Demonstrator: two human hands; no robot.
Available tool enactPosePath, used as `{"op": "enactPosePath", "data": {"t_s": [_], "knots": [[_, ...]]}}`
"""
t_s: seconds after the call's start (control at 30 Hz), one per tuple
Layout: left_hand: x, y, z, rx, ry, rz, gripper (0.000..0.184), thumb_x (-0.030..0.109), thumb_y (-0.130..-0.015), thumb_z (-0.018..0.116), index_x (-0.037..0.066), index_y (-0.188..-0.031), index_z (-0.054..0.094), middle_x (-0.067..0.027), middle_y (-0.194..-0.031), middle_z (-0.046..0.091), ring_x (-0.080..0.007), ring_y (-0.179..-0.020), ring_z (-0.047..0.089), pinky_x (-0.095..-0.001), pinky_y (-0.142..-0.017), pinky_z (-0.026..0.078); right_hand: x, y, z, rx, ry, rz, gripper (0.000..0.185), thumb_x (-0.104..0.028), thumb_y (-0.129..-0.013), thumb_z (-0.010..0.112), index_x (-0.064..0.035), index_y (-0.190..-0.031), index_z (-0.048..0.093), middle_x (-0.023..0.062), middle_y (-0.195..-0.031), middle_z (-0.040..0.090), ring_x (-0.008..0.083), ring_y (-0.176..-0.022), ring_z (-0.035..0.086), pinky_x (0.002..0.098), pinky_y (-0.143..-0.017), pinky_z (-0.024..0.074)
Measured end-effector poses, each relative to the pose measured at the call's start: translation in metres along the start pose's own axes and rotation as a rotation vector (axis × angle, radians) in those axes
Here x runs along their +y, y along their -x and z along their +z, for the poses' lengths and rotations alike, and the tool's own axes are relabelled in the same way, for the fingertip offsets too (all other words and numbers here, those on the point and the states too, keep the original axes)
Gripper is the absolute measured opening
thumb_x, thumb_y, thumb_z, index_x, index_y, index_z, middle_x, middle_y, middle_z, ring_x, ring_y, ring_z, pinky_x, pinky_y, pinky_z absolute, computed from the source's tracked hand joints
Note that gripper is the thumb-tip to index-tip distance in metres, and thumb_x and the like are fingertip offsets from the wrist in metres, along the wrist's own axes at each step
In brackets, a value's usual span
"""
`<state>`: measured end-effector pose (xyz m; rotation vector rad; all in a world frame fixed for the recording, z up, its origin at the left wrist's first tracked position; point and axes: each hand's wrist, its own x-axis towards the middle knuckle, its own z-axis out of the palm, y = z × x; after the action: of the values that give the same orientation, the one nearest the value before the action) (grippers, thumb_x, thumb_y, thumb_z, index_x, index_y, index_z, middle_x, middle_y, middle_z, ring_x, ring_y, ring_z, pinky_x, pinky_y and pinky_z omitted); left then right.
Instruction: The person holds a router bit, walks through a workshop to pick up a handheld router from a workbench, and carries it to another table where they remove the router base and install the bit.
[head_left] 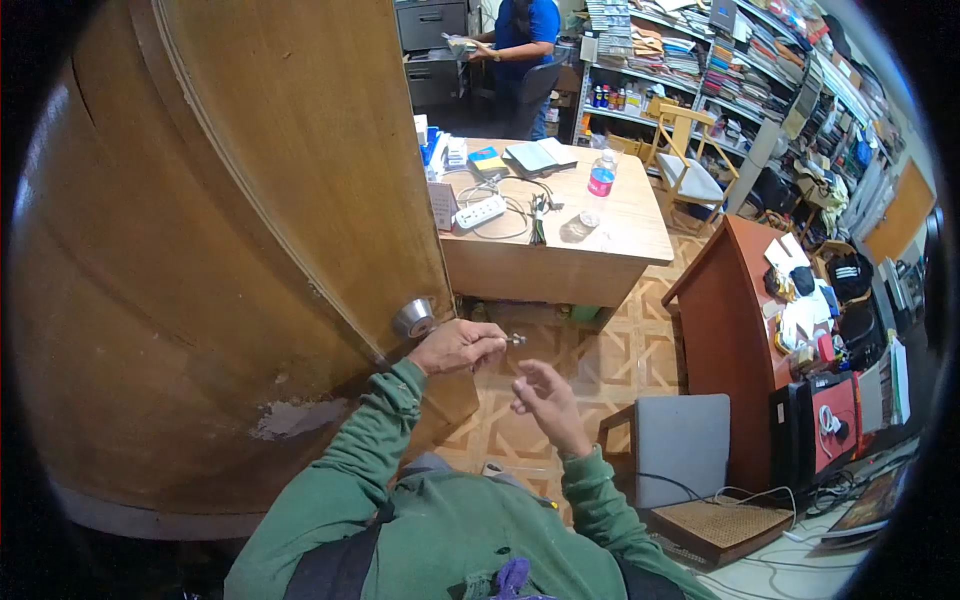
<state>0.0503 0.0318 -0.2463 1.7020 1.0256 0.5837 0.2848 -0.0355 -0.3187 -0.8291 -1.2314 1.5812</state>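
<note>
My left hand [460, 346] is closed, with a small shiny metal piece [515, 340] sticking out from its fingertips. The piece is too small to name. This hand is at the edge of a brown wooden door [290, 200], just below and to the right of a round silver lock [413, 318]. My right hand [548, 402] hovers a little lower and to the right, its fingers loosely bent and apart, with nothing visible in them. It does not touch the metal piece.
Beyond the door is a desk [570, 262] with a power strip [480, 212], cables and a bottle [602, 174]. A person in blue [528, 40] stands behind it. A grey-backed chair [683, 450] and a reddish desk [725, 320] are at right. Loaded shelves [650, 70] line the back.
</note>
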Motion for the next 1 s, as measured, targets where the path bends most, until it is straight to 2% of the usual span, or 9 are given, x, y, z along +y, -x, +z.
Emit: {"op": "enactPosePath", "data": {"t_s": [0.07,0.2,0.4,0.63,0.83,0.87,1.0], "knots": [[0.002,0.002,0.003,-0.014,-0.068,-0.003,0.024,0.022,-0.107,0.058,0.002,-0.110,0.071,-0.0005,-0.089,0.069,-0.0097,-0.084,0.063,-0.0282,-0.080,0.052,-0.013,-0.011,0.003,0.026,-0.058,-0.039,0.044,-0.011,-0.101,0.070,-0.0052,-0.140,0.051,0.0033,-0.107,0.064,0.0098,-0.080,0.064,0.0235,-0.068,0.0524],[0.011,0.007,0.011,-0.013,-0.117,-0.019,0.025,0.024,-0.106,0.058,0.003,-0.110,0.071,-0.0005,-0.086,0.067,-0.0096,-0.083,0.061,-0.0280,-0.079,0.051,-0.023,-0.021,0.009,0.069,-0.050,-0.074,0.036,-0.013,-0.102,0.070,-0.0046,-0.134,0.057,0.0034,-0.109,0.065,0.0096,-0.081,0.064,0.0234,-0.069,0.0530],[0.013,0.010,0.019,-0.046,-0.125,0.030,0.024,0.023,-0.105,0.058,0.005,-0.111,0.072,0.0000,-0.083,0.064,-0.0098,-0.080,0.058,-0.0285,-0.076,0.049,-0.013,-0.023,0.004,0.047,-0.115,-0.120,0.025,-0.012,-0.101,0.070,-0.0020,-0.123,0.063,0.0028,-0.104,0.068,0.0103,-0.081,0.066,0.0246,-0.069,0.0543],[0.011,0.012,0.029,-0.021,-0.143,0.063,0.022,0.022,-0.104,0.061,0.005,-0.111,0.073,-0.0016,-0.084,0.066,-0.0106,-0.080,0.060,-0.0291,-0.075,0.050,-0.015,-0.018,0.002,0.060,-0.058,-0.141,0.022,-0.011,-0.101,0.071,-0.0005,-0.119,0.064,0.0041,-0.099,0.071,0.0104,-0.080,0.067,0.0247,-0.070,0.0552],[0.014,0.019,0.042,0.198,-0.282,0.200,0.023,0.024,-0.097,0.072,0.003,-0.106,0.075,-0.0100,-0.091,0.075,-0.0162,-0.082,0.069,-0.0327,-0.075,0.054,-0.008,-0.014,-0.007,0.096,-0.109,-0.116,0.020,-0.013,-0.102,0.069,-0.0011,-0.117,0.064,0.0038,-0.095,0.070,0.0102,-0.079,0.067,0.0252,-0.072,0.0564],[0.014,0.021,0.045,0.243,-0.281,0.215,0.024,0.025,-0.094,0.075,0.004,-0.105,0.075,-0.0116,-0.093,0.076,-0.0225,-0.084,0.072,-0.0352,-0.076,0.056,-0.003,-0.014,-0.010,0.103,-0.119,-0.113,0.019,-0.013,-0.102,0.069,-0.0013,-0.117,0.064,0.0035,-0.094,0.070,0.0102,-0.079,0.067,0.0253,-0.072,0.0565],[0.001,0.028,0.051,0.364,-0.578,0.308,0.021,0.024,-0.088,0.079,0.005,-0.095,0.076,-0.0138,-0.096,0.077,-0.0326,-0.085,0.075,-0.0389,-0.075,0.059,0.015,-0.009,-0.028,0.106,-0.100,-0.042,0.017,-0.015,-0.103,0.068,-0.0025,-0.112,0.063,0.0023,-0.091,0.067,0.0107,-0.078,0.067,0.0258,-0.072,0.0573]]}}
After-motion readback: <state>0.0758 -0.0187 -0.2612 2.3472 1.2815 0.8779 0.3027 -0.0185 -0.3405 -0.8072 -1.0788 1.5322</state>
